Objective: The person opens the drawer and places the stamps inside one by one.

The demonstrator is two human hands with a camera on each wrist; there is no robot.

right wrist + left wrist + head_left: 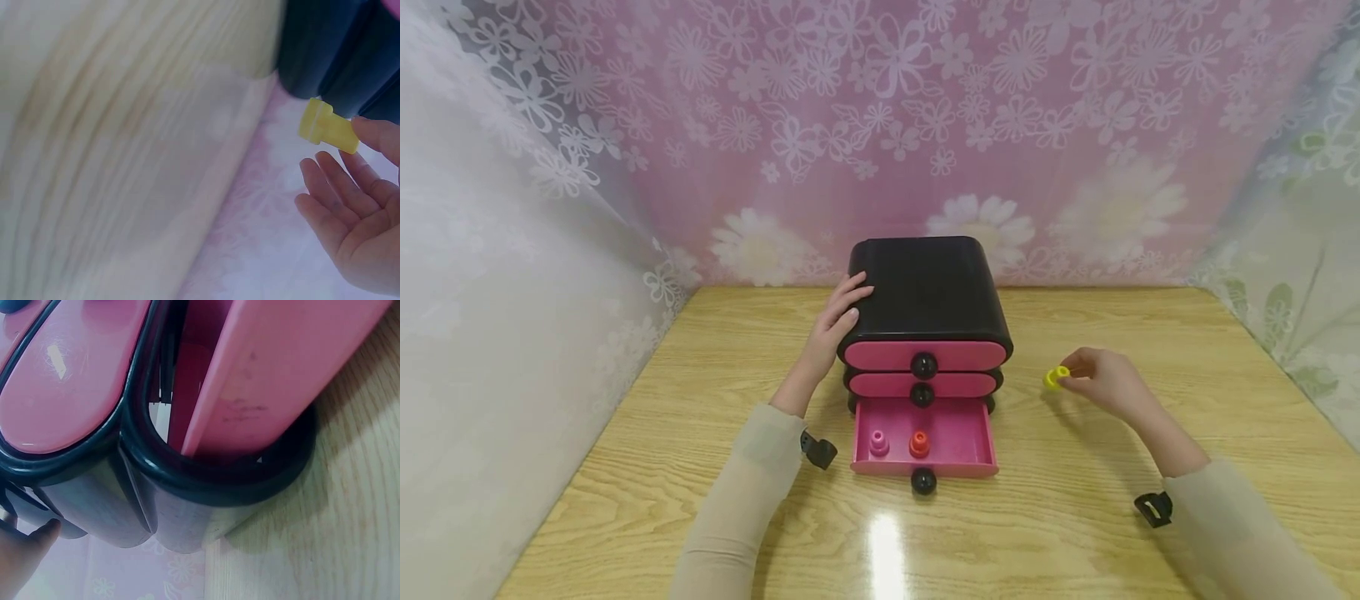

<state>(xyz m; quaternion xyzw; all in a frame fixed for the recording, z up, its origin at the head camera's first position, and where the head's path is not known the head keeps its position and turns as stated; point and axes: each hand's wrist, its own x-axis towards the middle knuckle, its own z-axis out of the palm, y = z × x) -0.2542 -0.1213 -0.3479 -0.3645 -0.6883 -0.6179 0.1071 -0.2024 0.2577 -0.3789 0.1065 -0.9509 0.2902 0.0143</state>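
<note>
A black three-tier drawer unit (928, 283) with pink fronts stands in the middle of the head view. My left hand (837, 321) rests against its left upper edge, fingers spread onto the black top. The bottom drawer (958, 437) is pulled out; a pink stepped peg (878, 443) and a red stepped peg (919, 443) stand in it, side by side. To the right of the unit, my right hand (1108, 383) pinches a yellow stepped peg (1055, 377) between thumb and index finger. In the right wrist view this yellow peg (326, 126) lies tilted, the other fingers loosely extended below it.
Both upper drawers are closed, each with a round black knob (924, 365). The wooden table (1045, 525) extends around the unit. Behind it hangs a pink flowered curtain (820, 150), with pale cloth (497, 292) on the left side.
</note>
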